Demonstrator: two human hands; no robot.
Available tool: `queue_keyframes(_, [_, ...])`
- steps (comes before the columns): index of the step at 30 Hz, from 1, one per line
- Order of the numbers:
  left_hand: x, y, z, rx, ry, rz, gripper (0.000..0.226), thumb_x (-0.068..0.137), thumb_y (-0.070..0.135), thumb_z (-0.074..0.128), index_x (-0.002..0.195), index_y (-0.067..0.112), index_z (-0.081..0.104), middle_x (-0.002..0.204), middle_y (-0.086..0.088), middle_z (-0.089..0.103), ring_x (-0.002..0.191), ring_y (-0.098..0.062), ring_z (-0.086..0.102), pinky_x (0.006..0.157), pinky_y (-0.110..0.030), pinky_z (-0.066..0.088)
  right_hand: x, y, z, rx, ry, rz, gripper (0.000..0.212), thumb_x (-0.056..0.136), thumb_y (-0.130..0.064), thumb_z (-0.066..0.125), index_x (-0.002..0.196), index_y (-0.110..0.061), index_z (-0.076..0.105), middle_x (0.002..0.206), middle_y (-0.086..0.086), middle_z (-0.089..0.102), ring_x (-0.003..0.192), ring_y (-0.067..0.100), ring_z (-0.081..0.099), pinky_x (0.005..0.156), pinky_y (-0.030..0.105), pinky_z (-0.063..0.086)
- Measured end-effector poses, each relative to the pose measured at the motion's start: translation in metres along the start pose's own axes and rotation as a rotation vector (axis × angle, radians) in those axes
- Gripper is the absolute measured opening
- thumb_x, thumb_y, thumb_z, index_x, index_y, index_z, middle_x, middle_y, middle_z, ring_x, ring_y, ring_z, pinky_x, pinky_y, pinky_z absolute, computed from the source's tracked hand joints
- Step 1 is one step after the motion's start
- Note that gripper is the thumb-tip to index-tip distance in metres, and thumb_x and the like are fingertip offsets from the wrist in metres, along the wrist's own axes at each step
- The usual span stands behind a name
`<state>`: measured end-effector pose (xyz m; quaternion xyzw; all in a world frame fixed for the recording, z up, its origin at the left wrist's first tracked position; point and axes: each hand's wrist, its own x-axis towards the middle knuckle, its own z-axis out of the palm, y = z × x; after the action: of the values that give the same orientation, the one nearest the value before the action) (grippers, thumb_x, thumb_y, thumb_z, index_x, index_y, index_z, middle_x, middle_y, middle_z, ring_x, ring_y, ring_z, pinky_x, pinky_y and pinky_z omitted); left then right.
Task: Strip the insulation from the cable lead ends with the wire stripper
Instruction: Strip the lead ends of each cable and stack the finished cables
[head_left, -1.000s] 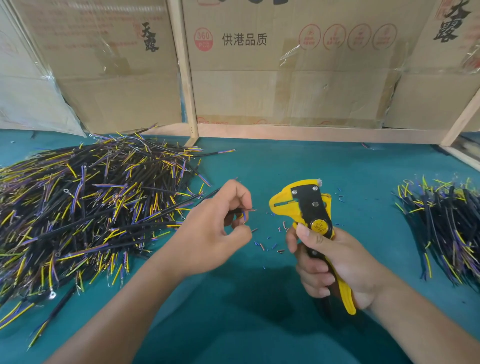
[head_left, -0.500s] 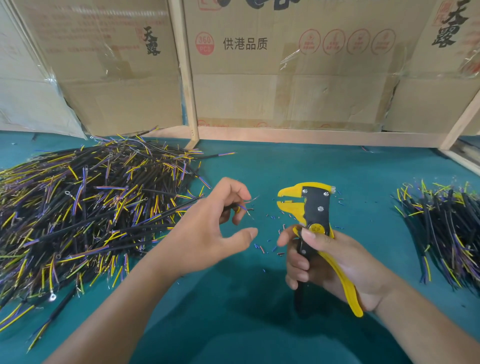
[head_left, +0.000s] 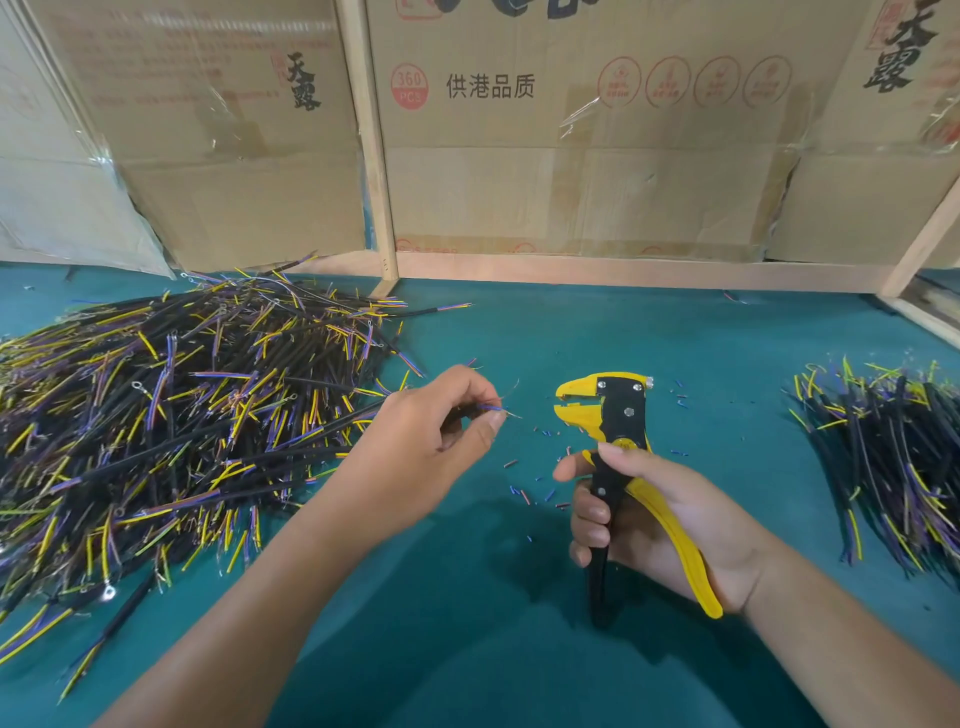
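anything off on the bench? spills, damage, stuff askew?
Nothing damaged. Small snipped insulation bits lie scattered on the green mat around the wire stripper, normal stripping debris. The right hand holds the stripper with its jaws open; the left hand pinches a cable lead.

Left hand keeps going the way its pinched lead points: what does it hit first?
Most likely the open yellow nose of the yellow-and-black wire stripper held in the right hand. The left hand aims its purple lead end rightward at it, with only bare teal mat between; depth unclear.
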<state>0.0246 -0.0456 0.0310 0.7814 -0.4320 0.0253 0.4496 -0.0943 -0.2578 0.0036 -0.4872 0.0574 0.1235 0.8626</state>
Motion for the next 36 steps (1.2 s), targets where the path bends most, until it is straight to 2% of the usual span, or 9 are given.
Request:
queue_keyframes(3, [0.000, 0.000, 0.000, -0.005, 0.015, -0.008, 0.009, 0.096, 0.014, 0.059, 0.097, 0.022, 0.060, 0.079, 0.005, 0.069, 0.049, -0.011, 0.033, 0.048, -0.018, 0.030, 0.001, 0.000, 0.000, 0.011, -0.001, 0.010, 0.041, 0.085, -0.036, 0.068, 0.106, -0.001, 0.067, 0.071, 0.010, 0.041, 0.061, 0.025, 0.043, 0.065, 0.042, 0.048])
queue_keyframes(7, [0.000, 0.001, 0.002, 0.030, 0.021, -0.020, 0.015, 0.097, 0.009, 0.058, 0.097, 0.023, 0.062, 0.090, 0.019, 0.071, 0.048, -0.008, 0.035, 0.046, -0.015, 0.031, 0.001, 0.000, -0.002, 0.019, -0.018, 0.022, 0.045, 0.082, -0.038, 0.074, 0.106, -0.001, 0.067, 0.071, 0.010, 0.041, 0.062, 0.025, 0.043, 0.066, 0.042, 0.048])
queue_keyframes(10, [0.001, 0.000, 0.002, 0.058, 0.022, -0.001, 0.012, 0.097, 0.013, 0.059, 0.098, 0.024, 0.063, 0.091, 0.019, 0.071, 0.051, -0.009, 0.039, 0.049, -0.014, 0.032, 0.003, 0.000, -0.005, 0.021, -0.037, 0.026, 0.050, 0.078, -0.039, 0.080, 0.108, -0.001, 0.066, 0.072, 0.009, 0.041, 0.062, 0.025, 0.043, 0.067, 0.042, 0.049])
queue_keyframes(17, [0.001, -0.001, 0.003, 0.100, 0.063, 0.060, 0.009, 0.097, 0.016, 0.064, 0.098, 0.023, 0.069, 0.084, 0.015, 0.067, 0.063, -0.007, 0.050, 0.058, -0.009, 0.035, 0.006, 0.002, -0.010, 0.022, -0.044, 0.041, 0.046, 0.085, -0.039, 0.073, 0.110, -0.001, 0.066, 0.072, 0.010, 0.042, 0.064, 0.026, 0.044, 0.069, 0.043, 0.048])
queue_keyframes(24, [0.003, -0.001, 0.002, 0.070, 0.097, 0.137, 0.012, 0.095, 0.026, 0.064, 0.094, 0.019, 0.073, 0.084, 0.008, 0.067, 0.073, -0.017, 0.061, 0.064, -0.029, 0.046, 0.008, 0.001, -0.012, 0.041, -0.060, 0.074, 0.046, 0.086, -0.040, 0.072, 0.110, -0.002, 0.066, 0.072, 0.009, 0.043, 0.063, 0.025, 0.045, 0.069, 0.043, 0.049])
queue_keyframes(27, [0.001, -0.001, 0.003, -0.041, 0.111, -0.005, 0.013, 0.094, 0.039, 0.062, 0.095, 0.032, 0.073, 0.064, 0.006, 0.065, 0.045, -0.012, 0.052, 0.048, -0.023, 0.045, 0.009, 0.001, -0.013, 0.054, -0.059, 0.088, 0.045, 0.088, -0.040, 0.069, 0.110, -0.001, 0.066, 0.072, 0.009, 0.044, 0.063, 0.025, 0.046, 0.070, 0.043, 0.049])
queue_keyframes(30, [0.003, -0.003, 0.004, -0.165, 0.134, -0.175, 0.017, 0.098, 0.042, 0.057, 0.100, 0.036, 0.072, 0.049, 0.005, 0.054, 0.041, -0.011, 0.037, 0.043, -0.021, 0.034, 0.011, 0.001, -0.013, 0.047, -0.058, 0.099, 0.044, 0.090, -0.041, 0.066, 0.109, -0.001, 0.067, 0.072, 0.008, 0.044, 0.063, 0.025, 0.046, 0.069, 0.043, 0.049])
queue_keyframes(33, [0.006, -0.002, 0.009, -0.295, 0.092, -0.292, 0.019, 0.103, 0.025, 0.052, 0.104, 0.029, 0.070, 0.053, 0.005, 0.051, 0.045, -0.012, 0.031, 0.045, -0.021, 0.029, 0.011, 0.001, -0.015, 0.057, -0.063, 0.106, 0.045, 0.088, -0.041, 0.070, 0.108, -0.001, 0.068, 0.072, 0.009, 0.044, 0.062, 0.025, 0.046, 0.068, 0.043, 0.049])
queue_keyframes(36, [0.004, 0.000, 0.015, -0.299, 0.075, -0.361, 0.033, 0.094, 0.002, 0.047, 0.099, 0.024, 0.070, 0.053, 0.006, 0.048, 0.045, -0.012, 0.029, 0.042, -0.019, 0.027, 0.012, 0.001, -0.014, 0.057, -0.075, 0.105, 0.046, 0.086, -0.042, 0.072, 0.107, -0.002, 0.068, 0.072, 0.008, 0.044, 0.062, 0.025, 0.046, 0.068, 0.042, 0.049])
